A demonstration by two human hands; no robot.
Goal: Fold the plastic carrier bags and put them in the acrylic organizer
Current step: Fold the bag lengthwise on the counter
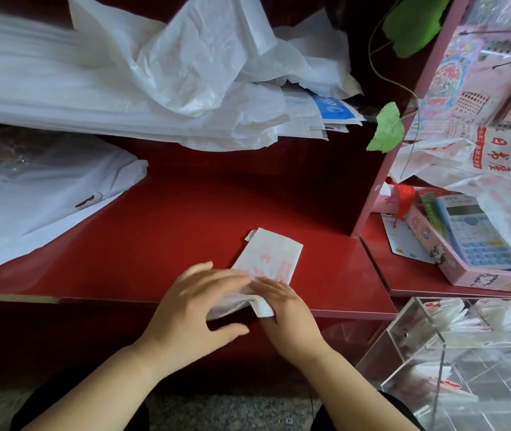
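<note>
Released, the fold could have sprung open.
Left hand point(195, 303) and right hand point(288, 309) lay flat on folded bag point(269, 256) overhanging worktop's point(186, 213) six-o'clock edge.

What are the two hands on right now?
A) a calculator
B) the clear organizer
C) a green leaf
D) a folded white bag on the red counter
D: the left hand and right hand both rest on the near end of the folded bag, which lies on the red counter.
</note>
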